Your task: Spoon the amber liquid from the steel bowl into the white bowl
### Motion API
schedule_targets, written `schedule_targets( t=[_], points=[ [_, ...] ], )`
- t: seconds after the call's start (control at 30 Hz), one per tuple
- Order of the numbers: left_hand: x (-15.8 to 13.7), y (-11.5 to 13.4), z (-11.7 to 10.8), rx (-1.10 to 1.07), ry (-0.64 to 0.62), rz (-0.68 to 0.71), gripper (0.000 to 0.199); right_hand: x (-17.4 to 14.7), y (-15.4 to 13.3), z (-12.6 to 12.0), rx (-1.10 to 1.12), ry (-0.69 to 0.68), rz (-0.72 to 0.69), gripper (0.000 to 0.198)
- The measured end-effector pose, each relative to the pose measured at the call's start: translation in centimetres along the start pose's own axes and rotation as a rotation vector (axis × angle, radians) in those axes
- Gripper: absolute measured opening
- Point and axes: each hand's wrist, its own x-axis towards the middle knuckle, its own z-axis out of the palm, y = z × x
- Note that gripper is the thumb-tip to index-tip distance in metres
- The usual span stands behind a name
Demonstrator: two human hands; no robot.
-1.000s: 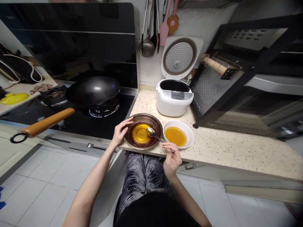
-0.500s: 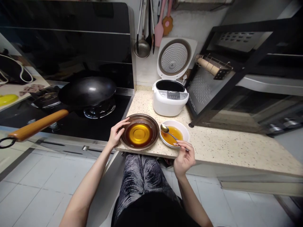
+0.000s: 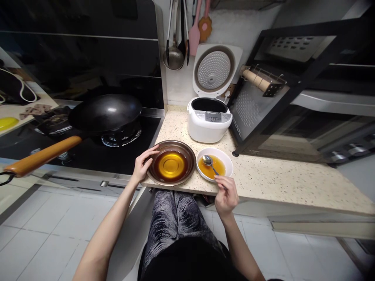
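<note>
My left hand [image 3: 143, 164] rests on the left rim of a round metal dish [image 3: 191, 156], its fingers stretched out over the edge. Clear amber liquid [image 3: 170, 166] fills the bottom of that dish. To its right stands a white bowl [image 3: 230, 162] holding an orange-yellow liquid [image 3: 219, 166]. My right hand [image 3: 227, 195] pinches the handle of a metal spoon [image 3: 208, 160] at the bowl's near side. The spoon's head lies over the liquid in the bowl; whether it dips in, I cannot tell.
Behind the bowl, a white rice cooker [image 3: 209, 127] has its lid up. On the left, a black wok [image 3: 107, 113] sits on the stove, its wooden handle [image 3: 47, 154] pointing toward me. A dark rack with an oven [image 3: 322, 132] occupies the right. Utensils [image 3: 175, 56] hang on the wall.
The spoon's head has shifted slightly right and down inside the white bowl, and my right hand has turned a little with it. My left hand stays on the dish's rim.
</note>
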Motion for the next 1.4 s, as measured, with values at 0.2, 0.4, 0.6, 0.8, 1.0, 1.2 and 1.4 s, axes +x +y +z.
schedule_targets(
  t=[0.2,0.4,0.6,0.8,1.0,1.2,1.4],
  points=[
    [0.0,0.0,0.0,0.007,0.003,-0.008,0.04,-0.8,0.8,-0.4,-0.055,-0.13,-0.191,0.03],
    [0.0,-0.1,0.0,0.004,0.006,-0.002,0.038,-1.7,1.5,-0.8,-0.077,-0.206,-0.233,0.033],
    [-0.1,-0.2,0.0,0.011,0.006,-0.01,0.039,-1.8,1.3,-0.8,-0.077,-0.202,-0.208,0.031],
    [-0.1,-0.3,0.0,0.003,0.009,-0.007,0.041,-0.8,0.3,-0.3,-0.065,-0.049,-0.122,0.023],
    [0.0,0.0,0.0,0.004,0.002,-0.008,0.04,0.2,-1.7,1.2,0.064,0.141,0.058,0.015],
    [0.0,-0.1,0.1,0.004,0.003,0.003,0.039,-0.4,-3.5,3.6,0.209,0.031,0.153,0.017],
    [0.0,-0.1,0.1,-0.001,0.003,0.009,0.038,-1.5,-4.0,5.5,0.291,-0.122,0.239,0.018]
  ],
)
